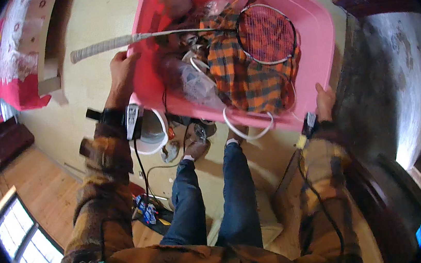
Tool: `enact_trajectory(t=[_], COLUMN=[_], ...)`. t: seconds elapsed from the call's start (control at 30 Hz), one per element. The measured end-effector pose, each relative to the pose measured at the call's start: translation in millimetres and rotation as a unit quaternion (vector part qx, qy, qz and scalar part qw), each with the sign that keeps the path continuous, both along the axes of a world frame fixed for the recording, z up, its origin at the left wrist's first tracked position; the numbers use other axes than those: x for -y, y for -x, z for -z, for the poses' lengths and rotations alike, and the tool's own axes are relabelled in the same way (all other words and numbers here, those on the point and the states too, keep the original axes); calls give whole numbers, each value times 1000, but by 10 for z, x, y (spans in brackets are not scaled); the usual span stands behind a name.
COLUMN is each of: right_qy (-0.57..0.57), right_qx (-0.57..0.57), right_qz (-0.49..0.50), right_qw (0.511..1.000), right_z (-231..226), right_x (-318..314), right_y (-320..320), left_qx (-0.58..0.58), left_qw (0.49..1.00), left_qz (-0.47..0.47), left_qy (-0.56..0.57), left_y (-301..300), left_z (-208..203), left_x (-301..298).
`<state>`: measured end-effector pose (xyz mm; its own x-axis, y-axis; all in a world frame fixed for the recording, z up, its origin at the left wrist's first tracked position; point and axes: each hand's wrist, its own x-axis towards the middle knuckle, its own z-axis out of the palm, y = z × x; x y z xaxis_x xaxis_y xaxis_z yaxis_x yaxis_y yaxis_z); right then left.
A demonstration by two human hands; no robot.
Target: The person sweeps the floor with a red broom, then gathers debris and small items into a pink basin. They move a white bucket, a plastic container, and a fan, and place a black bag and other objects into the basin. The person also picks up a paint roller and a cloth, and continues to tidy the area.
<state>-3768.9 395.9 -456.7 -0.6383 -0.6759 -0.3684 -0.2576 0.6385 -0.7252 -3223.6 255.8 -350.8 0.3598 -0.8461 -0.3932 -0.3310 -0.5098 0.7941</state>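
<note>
Head view, looking straight down the person's own body: both hands hold a large pink plastic tub out in front, above the knees. The left hand is clamped on the tub's near-left rim, fingers curled over the edge, just below the wrapped grip of a badminton racket whose handle sticks out past that hand. The right hand is closed on the near-right corner, thumb on top of the rim; how its fingers sit beneath cannot be seen. Between the two hands the tub is piled full: an orange and black checked cloth lies across the middle, closer to the right hand, with the racket's strung head resting on top of it. Nearer the left hand sit clear plastic bags and some darker tangled items too jumbled to name. A white cord loops over the near rim and hangs down between the hands. Judging by the load, the tub is likely bulky rather than very heavy, mostly soft cloth and light odds and ends, though thin plastic walls may flex and a smooth rim can slip. The rim at opposite corners, as gripped now, seems the sound place to hold it, keeping it level so the loose racket does not slide out.
</note>
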Motion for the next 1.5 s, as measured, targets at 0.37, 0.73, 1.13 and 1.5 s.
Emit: enact_trajectory(t=[0.37,0.73,1.13,1.5], right_qy=[14,-76,-8,-6], right_qx=[43,-21,-15,-52], right_qz=[283,463,589,615], right_qw=[958,883,808,787], right_z=[-2258,-3103,-2871,-2811], right_x=[-2397,-4662,-5039,-5094], right_y=[-332,-772,-1425,-1651], left_qx=[-85,-35,171,176], left_qw=[979,914,806,744], left_qz=[179,404,555,634], left_qy=[-47,-24,110,118], left_y=[618,1712,2623,2742], left_z=[-1379,-1254,-1321,-1576], left_x=[-580,-634,-581,-692])
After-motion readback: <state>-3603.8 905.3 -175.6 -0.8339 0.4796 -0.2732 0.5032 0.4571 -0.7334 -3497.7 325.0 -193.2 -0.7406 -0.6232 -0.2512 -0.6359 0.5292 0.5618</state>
